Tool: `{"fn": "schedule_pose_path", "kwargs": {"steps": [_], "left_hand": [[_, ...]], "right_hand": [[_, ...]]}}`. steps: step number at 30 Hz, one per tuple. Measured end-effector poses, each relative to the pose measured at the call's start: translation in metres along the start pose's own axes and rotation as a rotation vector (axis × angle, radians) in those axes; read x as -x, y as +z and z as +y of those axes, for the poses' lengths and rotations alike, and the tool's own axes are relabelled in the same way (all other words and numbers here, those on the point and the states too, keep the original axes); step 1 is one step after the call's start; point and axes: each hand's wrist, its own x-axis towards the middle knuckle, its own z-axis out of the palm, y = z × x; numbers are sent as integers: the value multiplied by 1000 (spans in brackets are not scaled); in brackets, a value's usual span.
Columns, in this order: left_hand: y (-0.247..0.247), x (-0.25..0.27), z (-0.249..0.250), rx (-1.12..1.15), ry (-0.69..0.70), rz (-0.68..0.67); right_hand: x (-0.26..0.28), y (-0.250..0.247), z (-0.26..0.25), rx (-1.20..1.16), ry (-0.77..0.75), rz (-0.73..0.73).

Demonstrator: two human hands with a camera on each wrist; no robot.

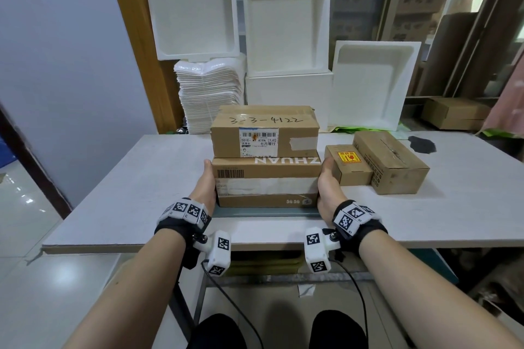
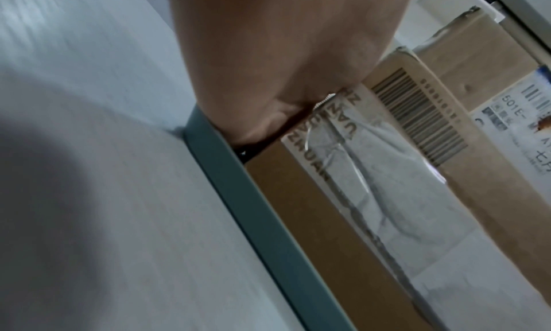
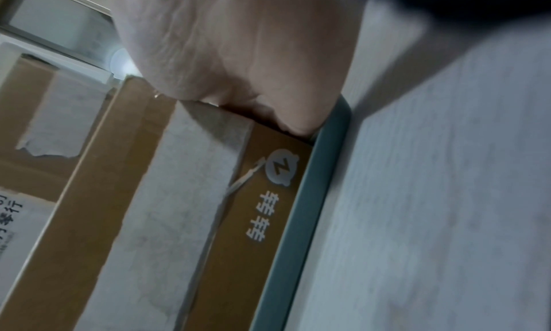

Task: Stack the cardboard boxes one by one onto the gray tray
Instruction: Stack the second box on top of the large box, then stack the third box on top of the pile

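Both hands flank a stack of two cardboard boxes on the gray tray [image 1: 263, 211]: left hand [image 1: 205, 184] and right hand [image 1: 329, 183] press palms against the lower box [image 1: 266, 181]; fingers hidden. Upper box [image 1: 265, 132] sits above. Two more boxes, small box [image 1: 347, 167] and larger box [image 1: 390, 161], touch on the bench [image 1: 113, 193].

two boxes stacked [image 1: 266, 156] on the tray [image 1: 266, 212] – two more boxes [image 1: 377, 163] sit right of it on the table [image 1: 113, 193].
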Motion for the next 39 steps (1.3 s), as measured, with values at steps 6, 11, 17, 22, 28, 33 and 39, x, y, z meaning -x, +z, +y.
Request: {"fn": "schedule_pose_path", "kwargs": {"steps": [6, 11, 17, 22, 28, 33, 39], "left_hand": [[-1, 2, 1, -9, -26, -21], [-17, 1, 41, -25, -75, -77], [-3, 19, 140, -54, 130, -37], [31, 44, 203, -52, 264, -101], [92, 67, 219, -105, 311, -217], [157, 74, 205, -116, 298, -319], [232, 75, 186, -142, 274, -414]], "right_hand": [[-6, 0, 1, 24, 7, 2], [-15, -11, -30, 48, 3, -11], [-20, -32, -85, 146, -85, -16], [-24, -35, -124, 209, -201, 16], [11, -36, -163, 174, -255, -57], [8, -66, -177, 152, -271, -32], [-12, -115, -185, 184, -299, 36]]}}
